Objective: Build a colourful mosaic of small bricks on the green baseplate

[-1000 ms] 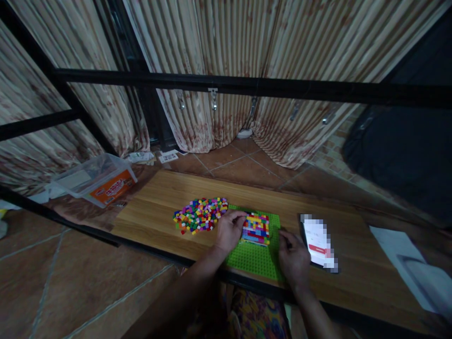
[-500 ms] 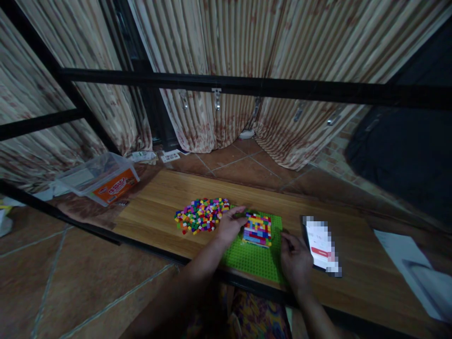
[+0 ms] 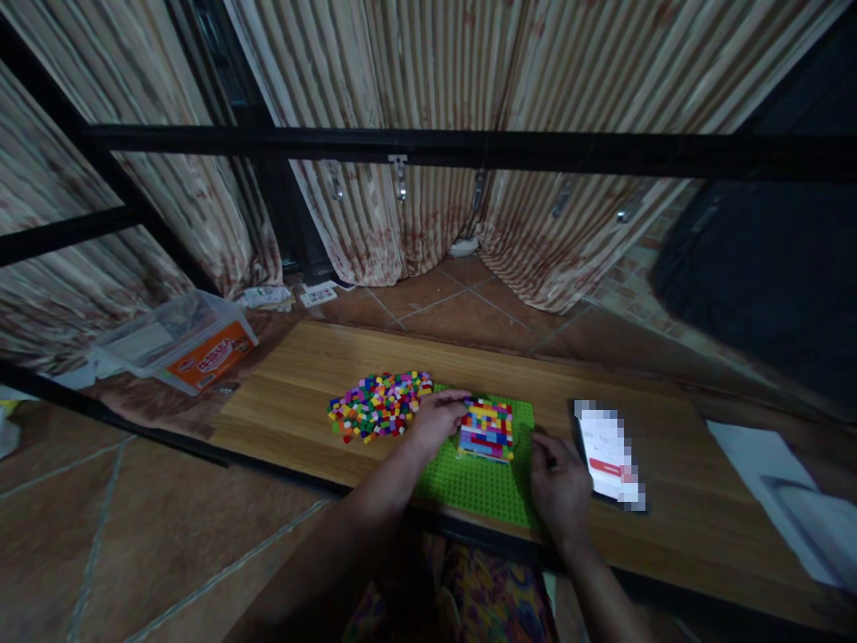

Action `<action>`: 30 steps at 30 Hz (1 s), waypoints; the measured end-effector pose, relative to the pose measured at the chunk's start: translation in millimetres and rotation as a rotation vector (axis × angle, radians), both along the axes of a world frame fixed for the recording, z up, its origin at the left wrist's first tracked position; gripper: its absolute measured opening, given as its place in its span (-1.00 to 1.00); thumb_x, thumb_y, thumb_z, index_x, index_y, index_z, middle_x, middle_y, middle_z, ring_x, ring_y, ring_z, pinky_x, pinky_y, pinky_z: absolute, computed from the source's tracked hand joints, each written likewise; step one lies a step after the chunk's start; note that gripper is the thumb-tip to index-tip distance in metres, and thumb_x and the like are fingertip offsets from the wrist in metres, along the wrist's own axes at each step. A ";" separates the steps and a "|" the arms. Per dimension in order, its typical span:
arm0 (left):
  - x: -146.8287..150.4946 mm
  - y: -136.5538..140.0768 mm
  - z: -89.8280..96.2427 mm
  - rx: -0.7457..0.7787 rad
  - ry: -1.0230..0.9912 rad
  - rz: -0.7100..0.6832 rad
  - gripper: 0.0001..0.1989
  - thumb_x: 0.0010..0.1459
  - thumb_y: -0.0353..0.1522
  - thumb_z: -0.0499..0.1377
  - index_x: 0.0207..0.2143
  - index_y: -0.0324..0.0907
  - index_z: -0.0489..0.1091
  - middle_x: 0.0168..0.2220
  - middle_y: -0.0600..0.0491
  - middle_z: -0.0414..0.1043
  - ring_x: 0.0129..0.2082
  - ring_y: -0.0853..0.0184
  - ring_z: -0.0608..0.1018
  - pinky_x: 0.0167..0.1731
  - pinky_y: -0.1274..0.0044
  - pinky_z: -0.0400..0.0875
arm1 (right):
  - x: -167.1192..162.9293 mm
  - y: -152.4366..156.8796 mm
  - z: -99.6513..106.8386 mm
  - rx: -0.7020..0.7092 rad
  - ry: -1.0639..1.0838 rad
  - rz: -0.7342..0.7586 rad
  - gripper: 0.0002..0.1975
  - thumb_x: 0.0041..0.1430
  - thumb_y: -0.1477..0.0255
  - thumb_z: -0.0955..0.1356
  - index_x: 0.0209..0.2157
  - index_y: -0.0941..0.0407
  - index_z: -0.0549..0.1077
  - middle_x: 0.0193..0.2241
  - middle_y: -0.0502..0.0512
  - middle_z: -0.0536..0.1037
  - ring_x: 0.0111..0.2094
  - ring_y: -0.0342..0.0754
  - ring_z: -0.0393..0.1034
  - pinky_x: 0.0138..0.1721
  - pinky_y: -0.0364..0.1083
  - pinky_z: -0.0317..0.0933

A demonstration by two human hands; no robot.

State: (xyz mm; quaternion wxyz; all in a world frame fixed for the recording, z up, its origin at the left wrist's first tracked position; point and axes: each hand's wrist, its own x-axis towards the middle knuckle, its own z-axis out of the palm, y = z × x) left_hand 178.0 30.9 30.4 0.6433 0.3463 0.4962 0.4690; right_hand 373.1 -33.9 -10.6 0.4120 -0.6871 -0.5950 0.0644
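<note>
Nearest, patterned cloth [image 3: 499, 589] below the wooden table [image 3: 281, 384]; then the green baseplate [image 3: 478, 500], its near side close to the table's near edge; a push toward the person could, I judge, make it slide or tip there. Right hand [image 3: 561, 487] at the plate's right side, fingers loosely curled, thumb near forefinger; cannot tell whether it touches the plate or pinches anything. Built block of coloured bricks [image 3: 486, 433] on the far half of the plate, between the hands; left hand [image 3: 438, 421] at its far left corner, fingers bent over, thumb and fingertips close together; whether a brick is between them, too small to tell. Likely trouble: an uneven press at that corner could seat a brick askew or loosen its neighbours. Loose brick pile [image 3: 378, 406] just left of the left hand; a careless sweep of that wrist could scatter it. Phone [image 3: 608, 455] right of the right hand, near enough for a knock from the knuckles. Farther left, clear plastic box [image 3: 211, 353]; beyond, black rail [image 3: 442, 143] and striped curtains [image 3: 442, 80].
</note>
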 end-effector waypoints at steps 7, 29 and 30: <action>1.9 -0.2 -3.8 0.043 0.077 0.003 -0.73 -0.06 -0.46 0.19 -0.24 -0.25 0.53 -0.67 0.19 0.27 -0.71 0.55 0.24 -0.66 0.67 0.10 | 2.2 0.3 -2.9 -0.017 -0.039 -0.004 -0.61 0.20 0.24 0.20 -0.24 0.18 0.55 -0.26 0.24 0.57 -0.28 0.06 0.44 -0.24 -0.03 0.27; -94.0 -43.0 -0.7 0.446 1.090 0.204 -0.65 0.05 -0.56 0.09 -0.12 -0.19 0.48 -0.12 -0.07 0.46 -0.21 0.30 0.52 -0.09 0.46 0.42 | 13.0 0.8 -10.1 -0.029 -0.077 0.017 -0.52 0.19 0.13 0.18 -0.24 0.18 0.56 -0.29 0.24 0.56 -0.40 0.03 0.40 -0.35 -0.04 0.24; -94.3 -40.1 0.1 0.436 1.149 0.174 -0.65 0.05 -0.56 0.09 -0.11 -0.18 0.48 -0.08 -0.08 0.45 -0.19 0.29 0.52 -0.07 0.46 0.41 | 13.0 0.9 -10.1 -0.035 -0.080 0.015 -0.52 0.19 0.13 0.18 -0.24 0.18 0.56 -0.29 0.24 0.56 -0.40 0.03 0.40 -0.35 -0.04 0.24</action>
